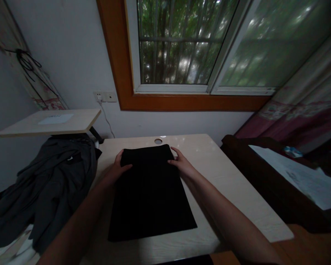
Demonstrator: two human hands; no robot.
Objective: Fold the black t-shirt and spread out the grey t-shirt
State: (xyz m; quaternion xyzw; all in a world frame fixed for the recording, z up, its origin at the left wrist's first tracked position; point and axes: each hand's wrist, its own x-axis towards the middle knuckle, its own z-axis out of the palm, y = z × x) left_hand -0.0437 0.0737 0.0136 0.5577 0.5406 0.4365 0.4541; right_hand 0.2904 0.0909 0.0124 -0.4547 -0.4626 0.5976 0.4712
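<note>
A flat, black, roughly rectangular cloth-like piece lies on the pale wooden table, its far edge slightly raised. My left hand grips its far left corner, thumb on top and fingers round the side edge. At the far right corner, my right hand holds the edge, thumb over the top and fingers along the outside. The dark surface hides any folds or layers, and the fingertips underneath cannot be seen.
The pale table has a round cable hole at its back. Dark grey clothing is heaped at left below a small raised shelf. A dark brown piece of furniture bearing a pale sheet stands at right.
</note>
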